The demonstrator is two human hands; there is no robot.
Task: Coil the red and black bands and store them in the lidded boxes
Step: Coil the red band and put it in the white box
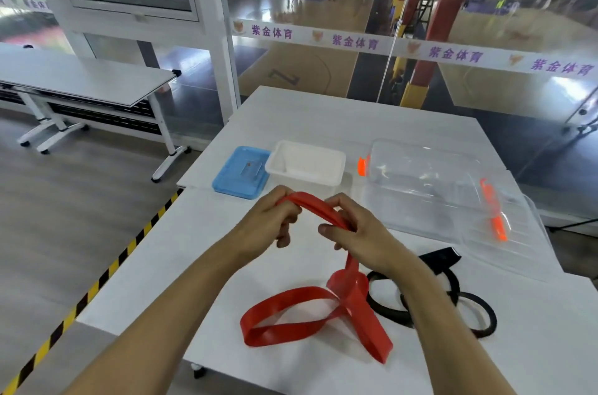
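Both hands, left (pixel 275 220) and right (pixel 348 229), pinching red band (pixel 323 313) above worktop (pixel 291 122). Recommended: wind flat, keep turns tight, avoid twists.

A: Where are the hands?
B: Both forearms reach toward 12 o'clock. Left hand (pixel 271 216) at 11, fingers curled, pinching.
A: And the right?
B: Right hand (pixel 352 229) at 1, fingers curled, gripping too.
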